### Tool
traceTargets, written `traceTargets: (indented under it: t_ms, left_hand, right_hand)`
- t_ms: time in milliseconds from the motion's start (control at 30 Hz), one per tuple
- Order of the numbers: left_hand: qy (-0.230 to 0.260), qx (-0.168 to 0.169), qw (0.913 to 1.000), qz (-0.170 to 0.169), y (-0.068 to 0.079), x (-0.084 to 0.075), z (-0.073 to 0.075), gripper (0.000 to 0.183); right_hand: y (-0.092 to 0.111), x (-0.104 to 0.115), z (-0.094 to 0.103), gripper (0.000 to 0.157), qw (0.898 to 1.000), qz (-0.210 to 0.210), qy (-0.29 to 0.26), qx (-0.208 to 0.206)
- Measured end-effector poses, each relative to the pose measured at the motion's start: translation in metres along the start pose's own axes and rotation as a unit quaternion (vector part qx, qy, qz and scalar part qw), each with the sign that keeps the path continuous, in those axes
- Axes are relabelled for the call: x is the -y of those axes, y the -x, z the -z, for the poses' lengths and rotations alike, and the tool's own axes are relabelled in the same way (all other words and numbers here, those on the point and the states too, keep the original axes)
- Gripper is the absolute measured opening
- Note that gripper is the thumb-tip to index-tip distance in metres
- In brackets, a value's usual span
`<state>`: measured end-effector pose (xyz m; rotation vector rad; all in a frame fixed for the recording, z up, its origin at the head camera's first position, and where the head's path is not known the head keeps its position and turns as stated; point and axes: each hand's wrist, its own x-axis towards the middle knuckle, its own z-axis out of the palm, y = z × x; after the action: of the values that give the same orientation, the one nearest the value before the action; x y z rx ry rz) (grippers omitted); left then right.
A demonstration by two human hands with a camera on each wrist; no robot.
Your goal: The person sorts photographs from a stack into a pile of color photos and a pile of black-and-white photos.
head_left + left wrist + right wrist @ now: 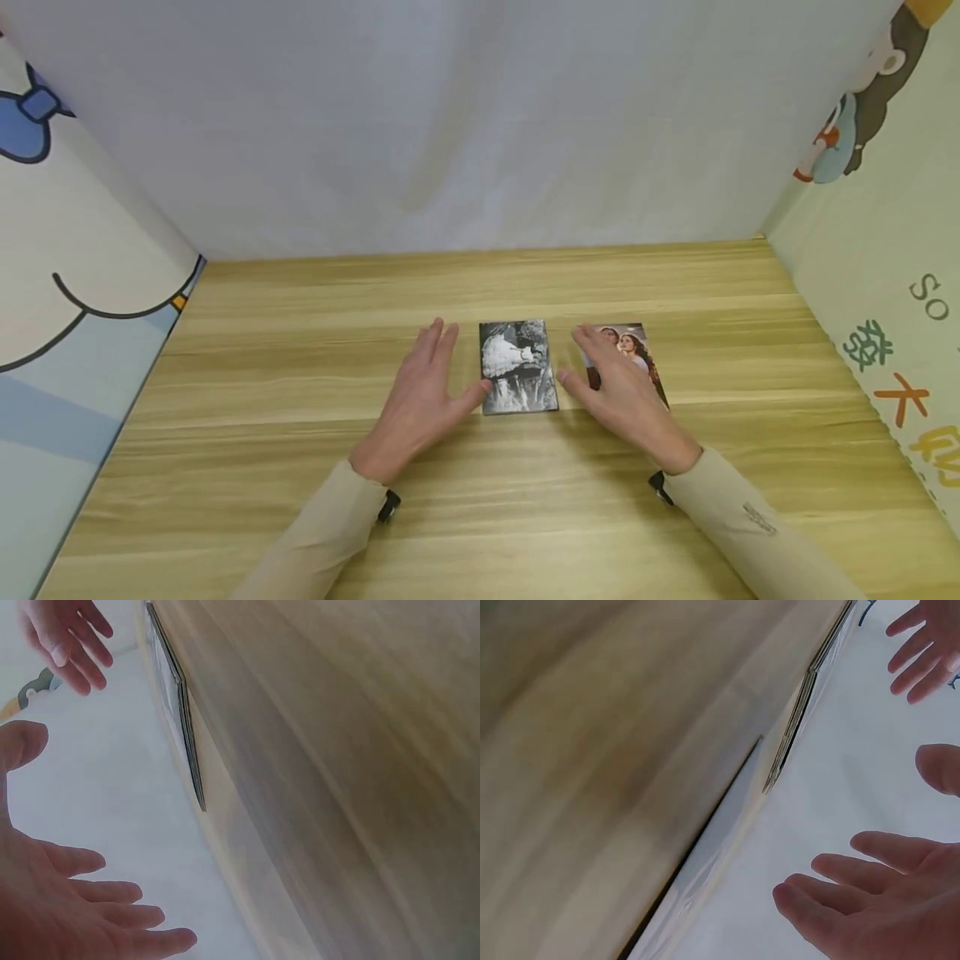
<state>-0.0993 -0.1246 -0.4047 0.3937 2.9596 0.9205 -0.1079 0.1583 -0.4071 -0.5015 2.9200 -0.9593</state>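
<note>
A black-and-white picture card [517,367] showing a white dress lies flat on the wooden table. Its layered edge [187,727] in the left wrist view shows a thin stack of several cards. To its right lies a colour picture card [636,343] with two figures, a thin single edge [697,874] in the right wrist view. My left hand [422,398] is left of the stack, fingers extended, the thumb tip overlapping its left edge in the head view. Above the colour card hovers my right hand [621,396], fingers extended, hiding part of it. Neither hand holds anything.
The wooden table [480,517] ends at a pale cloth wall [480,125] at the back. Printed panels with cartoon figures stand on the left [82,250] and right [870,258]. A dark wrist strap [388,506] shows at the left sleeve.
</note>
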Motion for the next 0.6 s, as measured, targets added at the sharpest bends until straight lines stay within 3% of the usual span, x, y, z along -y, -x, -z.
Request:
traceTargets:
  t_ms: [367,600]
  left_hand:
    - [-0.076,0.025,0.9966,-0.022,-0.008,-0.001,-0.003,0.092]
    - [-0.076,0.052,0.9955,-0.023,-0.015,-0.002,-0.005,0.091]
  right_hand:
    - [-0.007,0.006,-0.003,0.076,0.999,0.005,0.023,0.036]
    - [-0.012,0.008,-0.005,0.074,0.998,0.001,0.014,0.061]
